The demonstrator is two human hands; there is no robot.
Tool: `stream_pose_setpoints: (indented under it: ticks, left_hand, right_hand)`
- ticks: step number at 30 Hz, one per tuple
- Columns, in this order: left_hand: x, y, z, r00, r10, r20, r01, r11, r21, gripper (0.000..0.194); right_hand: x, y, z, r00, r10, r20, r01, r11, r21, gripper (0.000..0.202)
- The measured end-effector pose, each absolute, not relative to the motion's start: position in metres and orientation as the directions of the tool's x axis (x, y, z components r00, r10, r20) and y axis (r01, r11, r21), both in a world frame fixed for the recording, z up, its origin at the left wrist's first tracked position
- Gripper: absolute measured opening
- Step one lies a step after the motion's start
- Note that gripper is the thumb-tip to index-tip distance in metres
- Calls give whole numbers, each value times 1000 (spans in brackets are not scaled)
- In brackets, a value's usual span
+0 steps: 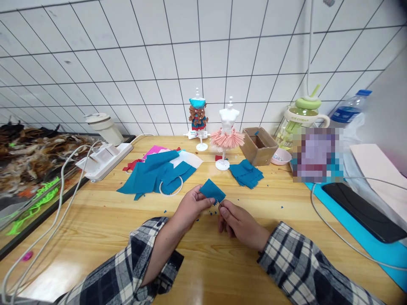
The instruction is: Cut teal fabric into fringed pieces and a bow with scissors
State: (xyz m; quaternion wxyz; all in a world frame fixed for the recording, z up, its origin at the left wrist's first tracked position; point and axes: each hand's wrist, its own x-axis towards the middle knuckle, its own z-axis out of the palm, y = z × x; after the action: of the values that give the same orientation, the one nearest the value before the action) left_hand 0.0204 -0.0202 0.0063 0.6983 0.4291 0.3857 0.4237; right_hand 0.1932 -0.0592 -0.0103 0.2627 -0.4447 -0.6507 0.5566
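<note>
Between thumb and fingers, my left hand (193,205) pinches a small blue fabric piece (212,189). Small notches show along the lower edge of that piece. Closed at this edge is my right hand (239,219), around what looks like a small pair of scissors (219,204); only a thin dark tip shows and the handles are hidden by the fingers. Tiny blue scraps (211,213) lie on the table just below both hands. Beyond my right hand rests a stack of blue pieces with notched edges (246,173). Larger blue fabric (146,176) lies past my left hand, with a white ring (171,194) on it.
Two small dress forms stand at the back, one with a pink ruffled skirt (227,139), one in a blue and brown outfit (197,114). Right are a cardboard box (259,146), a pink bowl (281,156), a jug (302,118) and a black phone (364,212). A power strip (106,161) and cables lie left.
</note>
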Motion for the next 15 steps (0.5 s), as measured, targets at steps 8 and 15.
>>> stream_pose_setpoints:
  ticks: [8,15]
  left_hand:
    - [20,-20,6,336,924,-180,-257,274,927,40]
    - [22,-22,8,324,930,-175,-266,267,926,34]
  right_hand:
    - [194,-59,-10,-468,870,-157,301,-10,-954,31]
    - [196,-58,-10,-472,869,-148,341,25,-940,25]
